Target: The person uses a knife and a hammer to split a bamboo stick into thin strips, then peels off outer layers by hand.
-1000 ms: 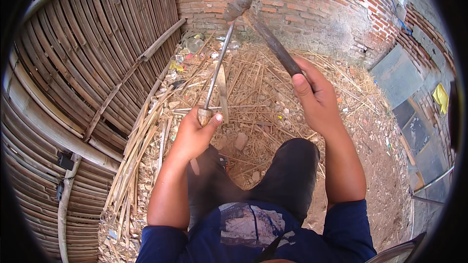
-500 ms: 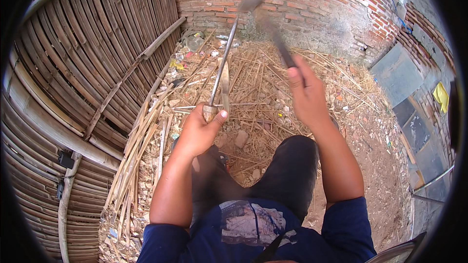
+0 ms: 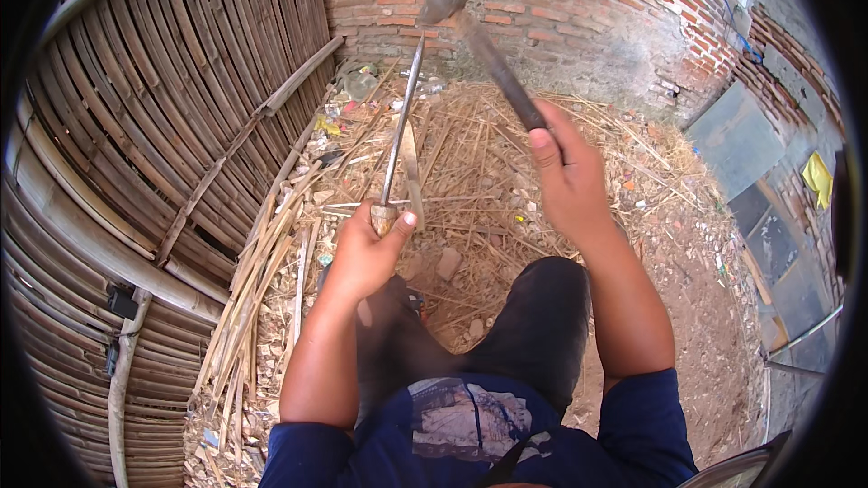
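- The left grip (image 3: 369, 253) is closed around the short wooden handle (image 3: 383, 217) of a thin metal rod (image 3: 403, 122), its thumb lying up along the side.
- The right grip (image 3: 571, 176) is wrapped around the lower end of a hammer (image 3: 500, 72), thumb on the near side of the dark shaft.
- The rod rises from the left grip, leaning slightly right, and narrows toward its upper end.
- The hammer slants up and left, its blurred head just by the rod's tip; whether the two touch cannot be told.
- A pale flat strip (image 3: 411, 172) shows just right of the rod; whether the left grip holds it too is unclear.
- Beneath both tools, dry stalks (image 3: 479, 154) cover stony ground, with a pale stone (image 3: 449, 262) in front of the knees.
- Nearest the body are dark trousers (image 3: 533, 334) and a navy shirt (image 3: 380, 456) with a printed front.
- Farther out, a slatted fence (image 3: 194, 63) stands left, a brick wall (image 3: 389, 0) ahead, and grey panels (image 3: 740, 140) lean at right near a yellow scrap (image 3: 817, 179).
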A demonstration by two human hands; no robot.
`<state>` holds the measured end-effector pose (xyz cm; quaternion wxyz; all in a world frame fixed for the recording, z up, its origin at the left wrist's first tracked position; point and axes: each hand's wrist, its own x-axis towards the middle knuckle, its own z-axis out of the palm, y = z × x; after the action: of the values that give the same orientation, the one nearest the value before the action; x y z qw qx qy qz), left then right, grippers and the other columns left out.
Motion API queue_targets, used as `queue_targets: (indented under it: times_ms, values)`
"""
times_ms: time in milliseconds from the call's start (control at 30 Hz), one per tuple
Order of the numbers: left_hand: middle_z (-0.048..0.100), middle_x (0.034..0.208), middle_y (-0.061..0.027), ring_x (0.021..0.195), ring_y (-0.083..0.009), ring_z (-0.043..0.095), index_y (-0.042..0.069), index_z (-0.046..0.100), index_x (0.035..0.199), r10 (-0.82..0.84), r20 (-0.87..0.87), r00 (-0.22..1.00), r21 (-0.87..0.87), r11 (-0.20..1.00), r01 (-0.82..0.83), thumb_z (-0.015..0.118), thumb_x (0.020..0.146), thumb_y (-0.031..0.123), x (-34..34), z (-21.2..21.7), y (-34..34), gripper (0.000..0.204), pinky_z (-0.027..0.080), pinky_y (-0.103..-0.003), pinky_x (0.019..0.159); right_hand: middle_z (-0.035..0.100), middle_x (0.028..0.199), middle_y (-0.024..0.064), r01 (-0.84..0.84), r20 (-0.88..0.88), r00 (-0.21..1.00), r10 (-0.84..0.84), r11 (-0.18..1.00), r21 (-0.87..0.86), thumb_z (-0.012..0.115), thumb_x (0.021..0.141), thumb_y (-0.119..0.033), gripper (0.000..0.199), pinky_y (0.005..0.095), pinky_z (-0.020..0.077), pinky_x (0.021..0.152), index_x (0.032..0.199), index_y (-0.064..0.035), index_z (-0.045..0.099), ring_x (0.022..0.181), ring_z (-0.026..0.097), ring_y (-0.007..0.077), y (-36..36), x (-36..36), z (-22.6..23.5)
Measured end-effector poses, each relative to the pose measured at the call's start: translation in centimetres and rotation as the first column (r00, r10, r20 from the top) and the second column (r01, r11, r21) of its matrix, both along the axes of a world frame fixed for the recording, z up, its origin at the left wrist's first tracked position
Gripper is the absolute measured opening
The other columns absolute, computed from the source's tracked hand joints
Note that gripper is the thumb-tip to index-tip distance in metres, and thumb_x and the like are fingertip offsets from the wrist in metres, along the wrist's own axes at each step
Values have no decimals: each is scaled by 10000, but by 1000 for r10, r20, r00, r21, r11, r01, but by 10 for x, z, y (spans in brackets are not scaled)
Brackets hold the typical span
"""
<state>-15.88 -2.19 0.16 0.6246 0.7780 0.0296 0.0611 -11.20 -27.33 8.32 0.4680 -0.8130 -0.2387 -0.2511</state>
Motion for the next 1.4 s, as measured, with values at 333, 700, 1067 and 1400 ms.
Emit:
queue_targets:
  times_ms: [333, 700, 1067, 1400]
  values:
    - [555, 688, -32, 564, -113, 490, 26, 540, 1149, -13, -12, 1000, 7, 1000, 13, 692, 977, 315, -3, 3, -1, 370, 379, -304, 509, 582, 689, 47, -16, 101, 995, 11, 999, 44, 555, 1041, -396, 444, 311, 449, 591, 1348, -77, 591, 621, 564, 123, 10, -13, 17]
    - [497, 582, 8, 454, -95, 450, 58, 539, 1155, -17, 41, 999, 23, 1000, 17, 683, 981, 337, 6, -3, -4, 359, 359, -276, 419, 616, 704, 66, 75, -78, 994, -81, 994, -83, 557, 1039, -389, 404, 327, 462, 598, 1324, -106, 612, 618, 595, 158, 13, -4, -6]
    - [503, 585, 8, 460, -94, 459, 49, 530, 1099, 6, 53, 999, -9, 1000, -6, 686, 980, 340, 11, -10, -5, 351, 361, -278, 424, 623, 685, 88, 101, -180, 972, -150, 961, -257, 556, 1034, -368, 409, 352, 466, 607, 1329, -89, 596, 621, 602, 195, 1, 6, -21]
    - [476, 549, 18, 418, -94, 426, 59, 520, 1167, -7, 23, 1000, -19, 1000, 7, 677, 988, 312, 4, -8, -7, 348, 320, -287, 381, 640, 717, 120, -22, 87, 996, 16, 997, 77, 572, 1026, -383, 433, 338, 478, 622, 1347, -93, 594, 626, 616, 206, 9, -10, -7]
